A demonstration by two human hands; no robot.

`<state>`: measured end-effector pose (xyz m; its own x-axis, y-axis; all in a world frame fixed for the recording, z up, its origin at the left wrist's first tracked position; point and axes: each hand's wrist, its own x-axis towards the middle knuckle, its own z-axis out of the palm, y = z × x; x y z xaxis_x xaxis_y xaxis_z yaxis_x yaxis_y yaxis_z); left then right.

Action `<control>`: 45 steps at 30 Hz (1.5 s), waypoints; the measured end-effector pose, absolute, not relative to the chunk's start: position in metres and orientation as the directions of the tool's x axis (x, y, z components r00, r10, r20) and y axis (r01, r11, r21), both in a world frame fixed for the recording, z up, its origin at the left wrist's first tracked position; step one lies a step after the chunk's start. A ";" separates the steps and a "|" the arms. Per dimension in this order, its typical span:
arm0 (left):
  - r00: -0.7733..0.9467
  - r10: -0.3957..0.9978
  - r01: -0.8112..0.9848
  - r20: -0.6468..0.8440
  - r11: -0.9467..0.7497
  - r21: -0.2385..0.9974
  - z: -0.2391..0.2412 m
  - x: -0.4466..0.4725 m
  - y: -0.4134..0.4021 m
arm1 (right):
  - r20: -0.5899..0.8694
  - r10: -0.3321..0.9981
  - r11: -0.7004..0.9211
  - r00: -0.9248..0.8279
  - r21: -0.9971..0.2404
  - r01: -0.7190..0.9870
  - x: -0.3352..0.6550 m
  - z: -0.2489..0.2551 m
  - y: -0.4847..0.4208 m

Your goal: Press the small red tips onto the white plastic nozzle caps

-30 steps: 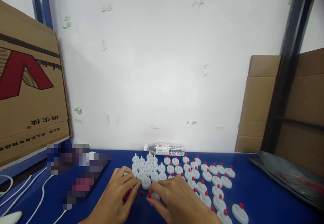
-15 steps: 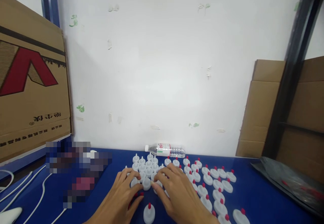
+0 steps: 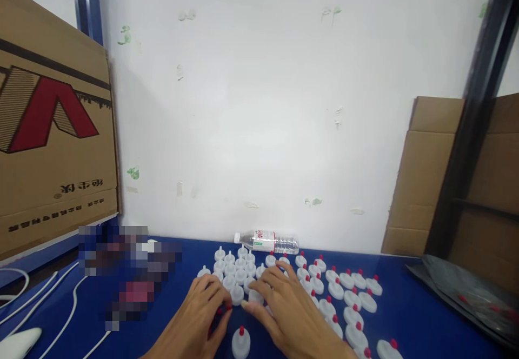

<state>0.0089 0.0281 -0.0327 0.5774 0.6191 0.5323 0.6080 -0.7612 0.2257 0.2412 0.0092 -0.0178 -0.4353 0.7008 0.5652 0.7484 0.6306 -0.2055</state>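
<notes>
Many small white caps lie on the blue table (image 3: 405,316). Those at the right, such as a red-tipped cap (image 3: 367,300), carry red tips; a cluster of plain white caps (image 3: 235,266) sits behind my hands. My left hand (image 3: 200,316) curls beside that cluster, with small red pieces (image 3: 219,311) showing under its fingers. My right hand (image 3: 284,310) rests with its fingers bent over the caps, fingertips touching a white cap (image 3: 255,296). One finished red-tipped cap (image 3: 240,343) stands alone near the front edge between my wrists.
A clear water bottle (image 3: 265,240) lies against the white wall. A large cardboard box (image 3: 52,148) stands at the left, with white cables (image 3: 60,305) in front of it. Flat cardboard (image 3: 430,170) and a dark frame post (image 3: 470,110) are at the right, beside grey plastic bags (image 3: 470,294).
A red-tipped cap that my right hand held a second ago now stands alone at the front. Both hands have moved back up to the cluster of plain caps.
</notes>
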 end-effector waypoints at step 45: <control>0.459 0.324 0.404 0.827 -0.905 0.130 -0.027 0.006 0.032 | 0.699 0.473 0.806 -0.536 -0.098 0.584 0.215 -0.024 -0.002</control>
<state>0.0065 0.0316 -0.0272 0.4588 0.3242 0.8273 0.4045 -0.9052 0.1304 0.2148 -0.0020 -0.0242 -0.5364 0.4733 0.6988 0.5839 0.8059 -0.0975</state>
